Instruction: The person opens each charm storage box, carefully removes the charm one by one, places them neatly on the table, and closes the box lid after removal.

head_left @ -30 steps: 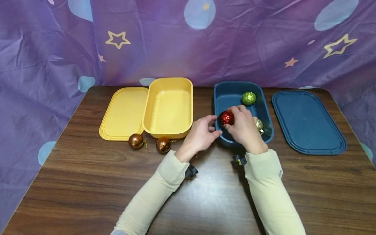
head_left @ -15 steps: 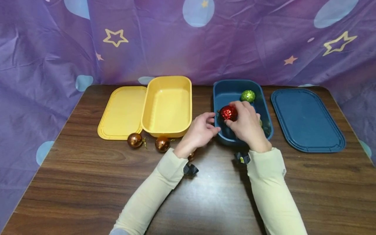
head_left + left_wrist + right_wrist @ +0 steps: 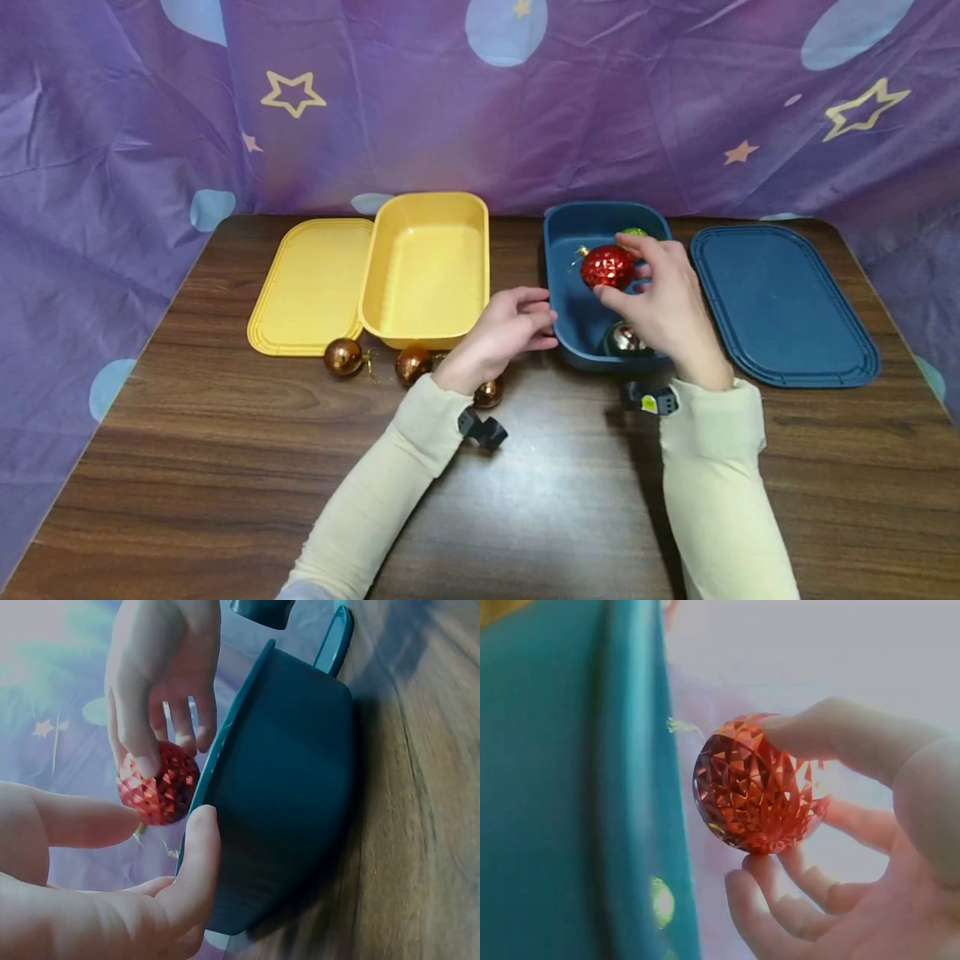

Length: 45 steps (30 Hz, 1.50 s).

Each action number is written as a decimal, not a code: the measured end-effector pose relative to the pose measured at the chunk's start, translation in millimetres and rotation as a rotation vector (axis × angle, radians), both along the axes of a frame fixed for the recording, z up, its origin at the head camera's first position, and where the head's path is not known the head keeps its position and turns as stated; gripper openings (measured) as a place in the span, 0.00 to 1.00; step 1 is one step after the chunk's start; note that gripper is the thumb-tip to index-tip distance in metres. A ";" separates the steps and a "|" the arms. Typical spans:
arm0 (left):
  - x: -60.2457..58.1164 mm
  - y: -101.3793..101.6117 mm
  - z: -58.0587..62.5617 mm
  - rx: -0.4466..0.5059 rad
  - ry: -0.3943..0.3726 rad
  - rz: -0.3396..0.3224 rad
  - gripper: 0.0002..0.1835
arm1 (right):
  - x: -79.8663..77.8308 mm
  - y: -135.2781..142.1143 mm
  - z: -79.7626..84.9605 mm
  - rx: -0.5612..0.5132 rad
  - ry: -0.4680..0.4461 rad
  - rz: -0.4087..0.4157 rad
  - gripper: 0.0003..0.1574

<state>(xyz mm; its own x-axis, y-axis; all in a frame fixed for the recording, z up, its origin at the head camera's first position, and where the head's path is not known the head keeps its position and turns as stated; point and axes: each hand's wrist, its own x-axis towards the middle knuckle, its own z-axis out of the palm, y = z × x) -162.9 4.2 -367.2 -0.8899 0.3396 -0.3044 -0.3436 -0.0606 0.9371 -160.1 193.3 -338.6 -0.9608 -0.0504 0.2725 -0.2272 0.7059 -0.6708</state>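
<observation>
My right hand [image 3: 671, 300] pinches a red faceted bauble [image 3: 606, 267] between thumb and fingers, over the blue box [image 3: 573, 321]. In the right wrist view the bauble [image 3: 757, 780] is above the box's rim, its gold hanging loop pointing toward the box. My left hand [image 3: 506, 333] is at the box's left side, a fingertip touching the wall near the rim in the left wrist view; it holds nothing. Inside the box lie a shiny silvery bauble [image 3: 624, 337] near the front and a green glittery bauble [image 3: 634, 232], mostly hidden behind my right hand and the red bauble.
Left of the blue box stands a yellow box [image 3: 431, 275], partly over its yellow lid [image 3: 315, 287]. Brown baubles [image 3: 343, 357] lie along the front, one [image 3: 487, 393] beside my left wrist. A blue lid [image 3: 783, 304] lies at the right. A purple curtain [image 3: 420, 108] hangs behind.
My right hand has lifted the red bauble and moved it right and back, uncovering the silvery bauble and covering most of the green one. My left hand has shifted only slightly.
</observation>
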 end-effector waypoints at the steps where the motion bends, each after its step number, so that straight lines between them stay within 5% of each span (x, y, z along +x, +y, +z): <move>1: -0.2 -0.1 -0.2 0.011 -0.008 -0.001 0.25 | 1.1 0.8 1.8 0.002 0.006 -0.004 0.38; 15: -4.8 -8.9 5.5 0.099 -0.118 -0.061 0.23 | 35.9 7.2 27.0 -0.052 0.032 -0.006 0.37; 31: -8.1 -16.4 8.3 0.115 -0.144 -0.092 0.23 | 80.6 13.1 17.6 -0.119 -0.126 0.131 0.36; 45: -8.7 -19.2 7.7 0.113 -0.137 -0.124 0.25 | 87.4 5.1 8.3 -0.023 -0.160 0.266 0.32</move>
